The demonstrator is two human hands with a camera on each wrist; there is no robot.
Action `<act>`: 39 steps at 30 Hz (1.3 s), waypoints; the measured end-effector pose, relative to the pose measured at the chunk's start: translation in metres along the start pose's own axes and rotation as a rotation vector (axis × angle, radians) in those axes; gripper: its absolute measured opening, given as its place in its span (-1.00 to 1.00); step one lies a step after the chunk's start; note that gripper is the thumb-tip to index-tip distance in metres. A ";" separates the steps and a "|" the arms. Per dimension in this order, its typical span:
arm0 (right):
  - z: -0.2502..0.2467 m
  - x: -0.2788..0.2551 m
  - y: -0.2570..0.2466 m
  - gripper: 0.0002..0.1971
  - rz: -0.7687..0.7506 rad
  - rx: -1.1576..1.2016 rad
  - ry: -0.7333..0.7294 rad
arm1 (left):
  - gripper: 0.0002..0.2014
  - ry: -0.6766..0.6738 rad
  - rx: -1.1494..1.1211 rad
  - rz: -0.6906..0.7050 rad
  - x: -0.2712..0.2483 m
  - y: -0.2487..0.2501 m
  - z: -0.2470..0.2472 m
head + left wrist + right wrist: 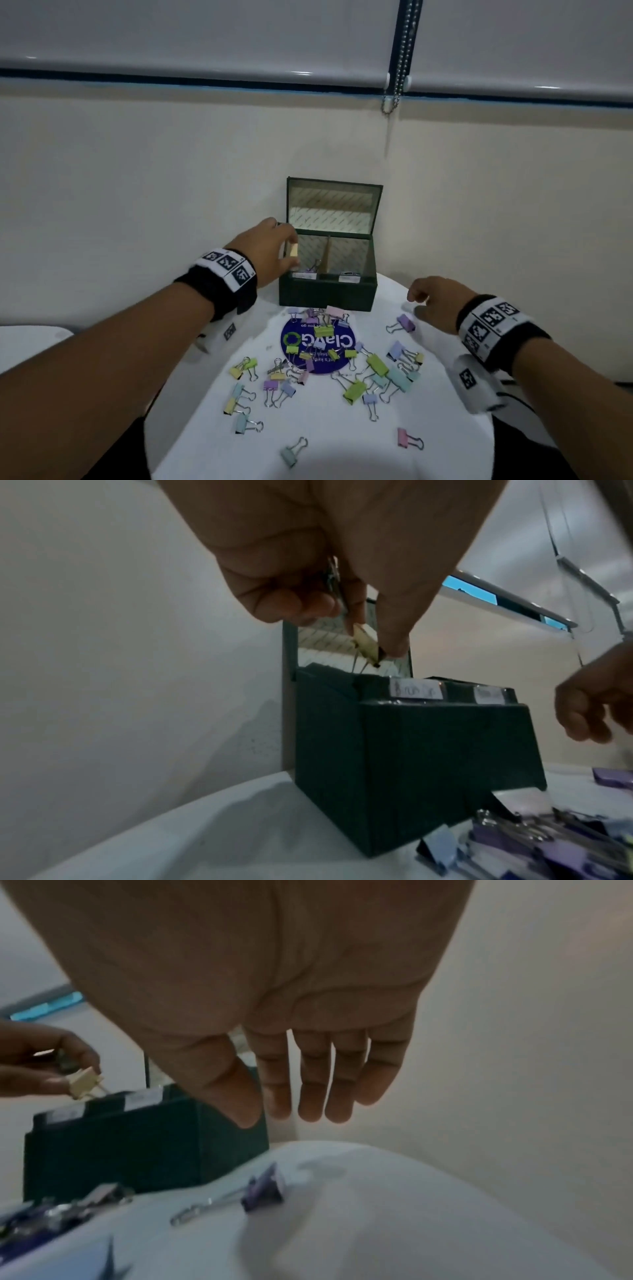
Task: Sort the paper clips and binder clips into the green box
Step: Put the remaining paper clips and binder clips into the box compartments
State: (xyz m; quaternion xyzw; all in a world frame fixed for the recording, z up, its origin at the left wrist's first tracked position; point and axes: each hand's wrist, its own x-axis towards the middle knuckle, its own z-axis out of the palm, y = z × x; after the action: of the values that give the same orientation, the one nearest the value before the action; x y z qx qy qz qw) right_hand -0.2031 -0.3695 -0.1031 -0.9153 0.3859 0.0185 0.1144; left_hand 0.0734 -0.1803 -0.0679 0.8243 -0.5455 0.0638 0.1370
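The dark green box (327,293) stands open at the table's far edge, its lid upright, with two labelled compartments. My left hand (274,251) hovers over the left compartment and pinches a pale yellow binder clip (294,250) (468,645) (84,1083) between thumb and fingers. My right hand (435,301) (301,1091) hangs open to the right of the box (143,1139), fingers relaxed and holding nothing, just above a purple binder clip (406,323) (262,1191). Several pastel binder clips (354,390) lie scattered across the white table (325,442).
A round blue sticker (317,346) lies under some clips in front of the box (411,764). A cream wall stands right behind the box. The round table's edges curve away at left and right; a second white surface (30,342) shows at far left.
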 end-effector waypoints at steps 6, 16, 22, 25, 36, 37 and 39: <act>0.023 0.004 -0.002 -0.60 0.028 -0.079 -0.058 | -0.53 -0.118 0.012 0.006 0.020 0.021 0.017; 0.023 -0.001 -0.008 -0.83 -0.154 0.088 0.069 | -0.71 -0.287 0.062 0.243 -0.035 0.015 0.019; 0.005 -0.019 -0.043 -0.70 -0.289 0.421 0.008 | -0.59 -0.462 0.122 0.228 -0.050 0.012 0.046; 0.007 -0.014 -0.064 -0.81 -0.363 0.219 -0.024 | -0.66 -0.450 0.107 0.199 -0.049 0.012 0.042; 0.024 0.015 -0.100 -0.87 -0.307 -0.167 -0.201 | -0.72 -0.353 0.033 0.212 -0.052 0.010 0.043; 0.026 0.014 -0.101 -0.95 -0.324 -0.138 -0.213 | -0.71 -0.374 0.037 0.215 -0.050 0.011 0.044; 0.028 0.011 -0.102 -0.87 -0.330 -0.120 -0.221 | -0.70 -0.383 0.021 0.227 -0.050 0.012 0.044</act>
State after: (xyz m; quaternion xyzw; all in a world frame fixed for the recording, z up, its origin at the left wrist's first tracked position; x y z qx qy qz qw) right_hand -0.1211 -0.3018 -0.1119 -0.9636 0.2141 0.1230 0.1028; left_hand 0.0401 -0.1534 -0.1210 0.7561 -0.6502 -0.0732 0.0145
